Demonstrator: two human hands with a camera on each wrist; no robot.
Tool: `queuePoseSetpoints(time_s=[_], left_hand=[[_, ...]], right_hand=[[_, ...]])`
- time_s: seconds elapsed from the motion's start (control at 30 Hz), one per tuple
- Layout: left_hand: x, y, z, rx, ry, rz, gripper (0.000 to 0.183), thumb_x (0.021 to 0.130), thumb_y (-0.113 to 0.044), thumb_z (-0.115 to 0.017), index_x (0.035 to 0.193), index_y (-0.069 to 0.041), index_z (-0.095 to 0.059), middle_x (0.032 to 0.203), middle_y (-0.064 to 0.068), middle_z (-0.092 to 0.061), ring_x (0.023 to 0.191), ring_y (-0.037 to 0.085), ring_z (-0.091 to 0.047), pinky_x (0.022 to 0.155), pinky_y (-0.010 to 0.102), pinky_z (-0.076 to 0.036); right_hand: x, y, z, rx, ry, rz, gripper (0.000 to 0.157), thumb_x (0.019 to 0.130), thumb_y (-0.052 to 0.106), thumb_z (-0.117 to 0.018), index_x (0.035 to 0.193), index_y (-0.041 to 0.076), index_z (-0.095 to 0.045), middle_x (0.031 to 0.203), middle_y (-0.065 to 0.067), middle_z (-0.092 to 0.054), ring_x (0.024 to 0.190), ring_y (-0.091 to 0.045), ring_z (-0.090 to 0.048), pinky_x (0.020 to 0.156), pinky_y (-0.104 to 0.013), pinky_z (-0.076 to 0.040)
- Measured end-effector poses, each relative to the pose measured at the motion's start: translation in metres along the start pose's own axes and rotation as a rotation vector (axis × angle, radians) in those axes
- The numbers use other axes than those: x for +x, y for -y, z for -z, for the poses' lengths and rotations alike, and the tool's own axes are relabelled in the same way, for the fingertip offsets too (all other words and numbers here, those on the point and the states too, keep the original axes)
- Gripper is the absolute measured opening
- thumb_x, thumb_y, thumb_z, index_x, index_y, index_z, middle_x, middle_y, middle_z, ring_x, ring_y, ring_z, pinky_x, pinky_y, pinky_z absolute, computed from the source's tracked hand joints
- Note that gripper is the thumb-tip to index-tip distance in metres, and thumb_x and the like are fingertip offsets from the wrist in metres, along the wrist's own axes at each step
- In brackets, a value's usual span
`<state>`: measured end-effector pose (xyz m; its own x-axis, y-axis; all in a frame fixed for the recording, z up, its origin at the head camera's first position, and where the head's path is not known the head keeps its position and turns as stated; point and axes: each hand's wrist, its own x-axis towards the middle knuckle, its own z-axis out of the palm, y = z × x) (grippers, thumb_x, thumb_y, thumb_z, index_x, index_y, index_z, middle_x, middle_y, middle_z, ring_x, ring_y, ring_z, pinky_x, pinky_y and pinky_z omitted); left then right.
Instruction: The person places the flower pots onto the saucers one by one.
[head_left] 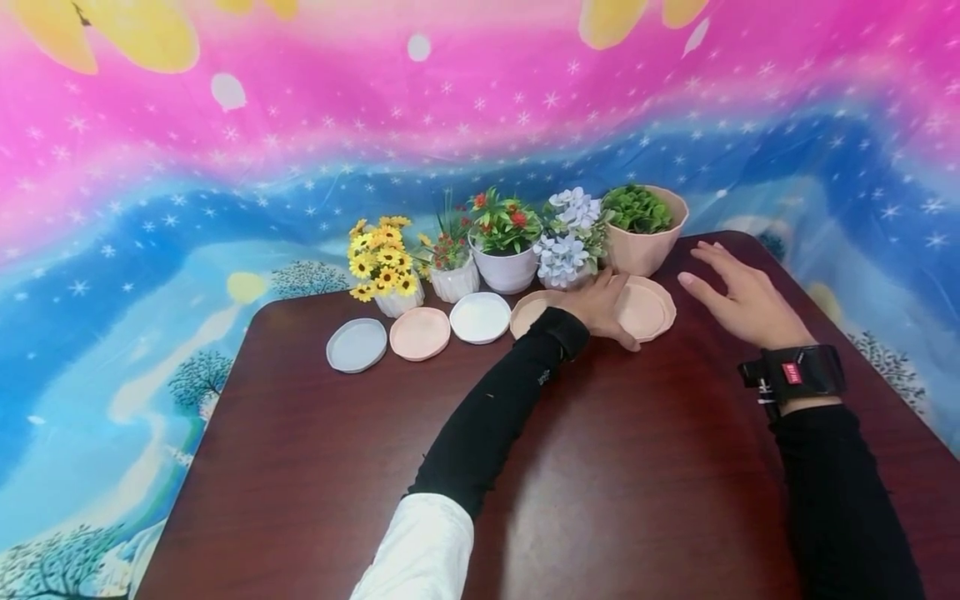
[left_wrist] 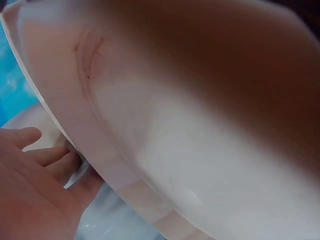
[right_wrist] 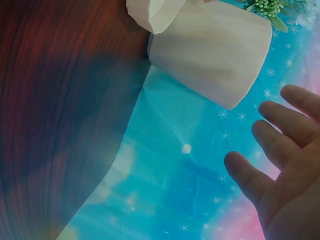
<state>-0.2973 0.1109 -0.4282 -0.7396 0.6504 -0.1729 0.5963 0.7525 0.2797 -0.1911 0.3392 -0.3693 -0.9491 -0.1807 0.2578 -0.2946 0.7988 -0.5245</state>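
Observation:
My left hand (head_left: 596, 307) reaches over the row of saucers, palm down, its thumb spread from the fingers. It covers part of a beige saucer (head_left: 528, 312) and overlaps the left edge of the rightmost peach saucer (head_left: 647, 310). Close up in the left wrist view, its fingers (left_wrist: 60, 160) lie at the rim of a pale saucer (left_wrist: 165, 140). My right hand (head_left: 750, 304) hovers over the table's right side, fingers spread, holding nothing. Left of it stands a large peach pot (head_left: 647, 246) with green leaves, also a pale pot (right_wrist: 215, 55) in the right wrist view.
A grey saucer (head_left: 356, 345), a peach saucer (head_left: 420, 333) and a white saucer (head_left: 480, 317) continue the row leftward. Behind stand yellow flowers (head_left: 384, 258), two red-flowered plants and pale blue flowers (head_left: 566, 242) in pots. A painted cloth (head_left: 225, 183) hangs behind the dark table (head_left: 637, 467).

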Motion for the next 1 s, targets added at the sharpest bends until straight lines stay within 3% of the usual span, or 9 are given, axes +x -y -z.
queuePoseSetpoints(time_s=[0.27, 0.63, 0.87, 1.0], left_hand=[[0.018, 0.007, -0.013, -0.006, 0.009, 0.028, 0.131, 0.07, -0.071, -0.086, 0.171, -0.025, -0.018, 0.172, -0.002, -0.028, 0.156, 0.017, -0.03, 0.123, 0.028, -0.03], [-0.01, -0.011, 0.006, -0.027, -0.045, 0.027, 0.123, 0.069, -0.061, -0.095, 0.165, -0.02, -0.03, 0.159, 0.005, -0.045, 0.144, 0.021, -0.044, 0.113, 0.033, -0.042], [-0.002, -0.012, 0.003, -0.043, -0.03, 0.04, 0.125, 0.065, -0.067, -0.093, 0.165, -0.026, -0.03, 0.157, 0.002, -0.048, 0.143, 0.024, -0.044, 0.115, 0.038, -0.039], [-0.009, -0.016, 0.008, -0.026, -0.048, 0.031, 0.126, 0.066, -0.068, -0.092, 0.166, -0.024, -0.029, 0.159, 0.002, -0.047, 0.145, 0.024, -0.043, 0.116, 0.037, -0.038]], right_hand=[[0.0, 0.001, -0.002, -0.004, 0.005, 0.0, 0.064, 0.111, 0.039, -0.057, 0.158, -0.003, -0.046, 0.166, -0.032, -0.035, 0.154, -0.052, -0.03, 0.119, -0.072, -0.026], [0.0, 0.002, -0.003, -0.006, -0.002, 0.011, 0.061, 0.111, 0.037, -0.058, 0.154, -0.005, -0.049, 0.164, -0.032, -0.038, 0.147, -0.055, -0.039, 0.114, -0.072, -0.032], [0.002, 0.003, -0.001, -0.003, -0.009, 0.022, 0.06, 0.111, 0.037, -0.058, 0.152, -0.007, -0.051, 0.163, -0.032, -0.039, 0.152, -0.052, -0.034, 0.118, -0.07, -0.029], [0.001, 0.001, 0.001, -0.006, -0.011, 0.016, 0.06, 0.111, 0.037, -0.057, 0.152, -0.007, -0.052, 0.164, -0.031, -0.039, 0.153, -0.051, -0.033, 0.119, -0.07, -0.028]])
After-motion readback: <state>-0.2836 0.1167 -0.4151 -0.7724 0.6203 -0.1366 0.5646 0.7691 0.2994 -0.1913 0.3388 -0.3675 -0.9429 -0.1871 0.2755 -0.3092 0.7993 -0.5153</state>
